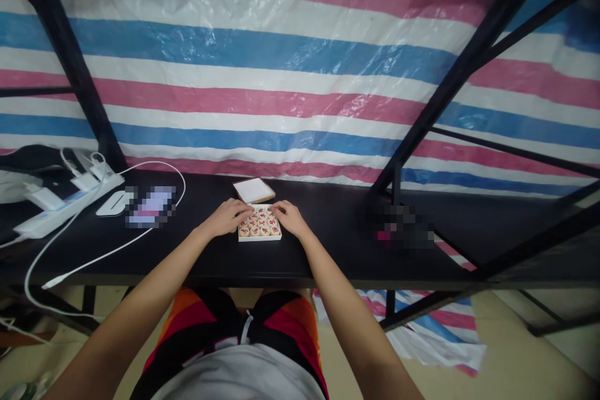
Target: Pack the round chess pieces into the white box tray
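Note:
A small white box (260, 239) of Chinese chess pieces (262, 223) stands on the black desk in front of me. The round, pale pieces with red characters lie in rows inside it. My left hand (228, 217) reaches over the box's left side, its loosely bent fingers on the upper left pieces. From the other side, my right hand (290, 219) has its fingertips at the upper right corner, over the pieces there. Both hands look open, and no piece shows lifted in either. Just behind the box lies its lid (254, 190), pale inside face up.
A white power strip (70, 205) with plugs and cables, a white device (110, 204) and a blurred phone (150, 206) lie at left. A blurred dark object (403, 226) sits at right. Black metal posts (435, 100) and a striped plastic sheet (262, 50) stand behind the desk (337, 262).

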Available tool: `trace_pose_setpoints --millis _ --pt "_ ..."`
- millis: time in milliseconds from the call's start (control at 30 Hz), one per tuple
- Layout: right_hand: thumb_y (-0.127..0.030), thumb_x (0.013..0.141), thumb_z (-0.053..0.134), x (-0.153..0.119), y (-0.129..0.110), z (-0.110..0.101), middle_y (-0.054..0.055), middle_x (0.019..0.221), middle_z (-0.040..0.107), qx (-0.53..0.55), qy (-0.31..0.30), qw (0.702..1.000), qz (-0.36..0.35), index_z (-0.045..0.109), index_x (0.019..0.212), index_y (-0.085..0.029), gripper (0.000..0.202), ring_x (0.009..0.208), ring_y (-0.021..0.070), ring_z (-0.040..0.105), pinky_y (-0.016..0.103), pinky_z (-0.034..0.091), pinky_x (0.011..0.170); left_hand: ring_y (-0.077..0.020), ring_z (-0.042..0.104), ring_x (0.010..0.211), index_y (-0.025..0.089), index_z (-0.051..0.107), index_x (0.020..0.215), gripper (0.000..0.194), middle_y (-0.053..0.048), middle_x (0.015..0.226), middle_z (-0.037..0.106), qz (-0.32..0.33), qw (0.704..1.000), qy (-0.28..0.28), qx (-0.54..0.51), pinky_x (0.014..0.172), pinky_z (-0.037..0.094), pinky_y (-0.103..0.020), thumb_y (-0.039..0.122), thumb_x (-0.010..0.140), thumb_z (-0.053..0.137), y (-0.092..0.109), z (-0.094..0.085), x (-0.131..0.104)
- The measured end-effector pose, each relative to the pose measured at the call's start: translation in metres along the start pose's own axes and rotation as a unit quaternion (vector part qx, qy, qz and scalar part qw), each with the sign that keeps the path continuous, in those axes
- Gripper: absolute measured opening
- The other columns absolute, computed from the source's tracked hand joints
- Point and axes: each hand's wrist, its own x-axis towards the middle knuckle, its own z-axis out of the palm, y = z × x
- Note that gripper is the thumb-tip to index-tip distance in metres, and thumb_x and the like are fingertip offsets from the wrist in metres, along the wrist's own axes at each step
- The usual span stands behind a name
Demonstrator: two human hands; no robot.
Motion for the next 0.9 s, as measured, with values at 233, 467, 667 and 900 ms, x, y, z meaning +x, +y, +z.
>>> trace_pose_setpoints --millis 233,467,667,900 --pt "-0.025 0.081 0.053 0.000 -0.001 0.000 0.001 0.076 0.057 -0.001 -0.006 1.000 0.003 0.067 0.080 -0.019 0.016 0.072 0.0117 0.054 0.025 0.040 0.073 -0.0217 0.049 0.094 0.025 0.062 0.114 0.047 -0.006 0.102 0.061 -0.010 0.998 -0.010 0.068 0.082 0.035 -0.034 0.048 0.093 0.027 0.007 -0.001 0.004" --pt "-0.027 0.081 0.053 0.000 0.002 0.001 0.000 0.076 0.057 -0.002 -0.004 1.000 0.001 0.067 0.080 -0.020 0.016 0.072 0.0118 0.054 0.026 0.040 0.073 -0.0230 0.048 0.101 0.021 0.069 0.095 0.049 -0.007 0.108 0.061 -0.021 0.997 0.033 0.063 0.087 0.034 -0.036 0.047 0.093 0.028 0.001 -0.005 0.002" --pt "-0.028 0.081 0.052 0.000 0.001 0.000 0.000 0.076 0.057 0.000 -0.003 1.000 0.005 0.067 0.079 -0.020 0.017 0.070 0.0116 0.054 0.026 0.041 0.071 -0.0226 0.050 0.103 0.023 0.066 0.105 0.045 -0.006 0.109 0.064 -0.012 0.998 0.013 0.056 0.089 0.034 -0.035 0.047 0.093 0.029 0.007 -0.010 -0.001" --pt "-0.028 0.081 0.053 0.000 0.000 0.000 0.000 0.076 0.056 0.001 -0.009 1.000 0.005 0.067 0.080 -0.020 0.016 0.071 0.0117 0.054 0.025 0.041 0.072 -0.0221 0.051 0.101 0.023 0.066 0.105 0.047 -0.006 0.106 0.065 0.001 0.998 -0.005 0.056 0.088 0.035 -0.034 0.047 0.093 0.027 0.005 -0.010 -0.002"
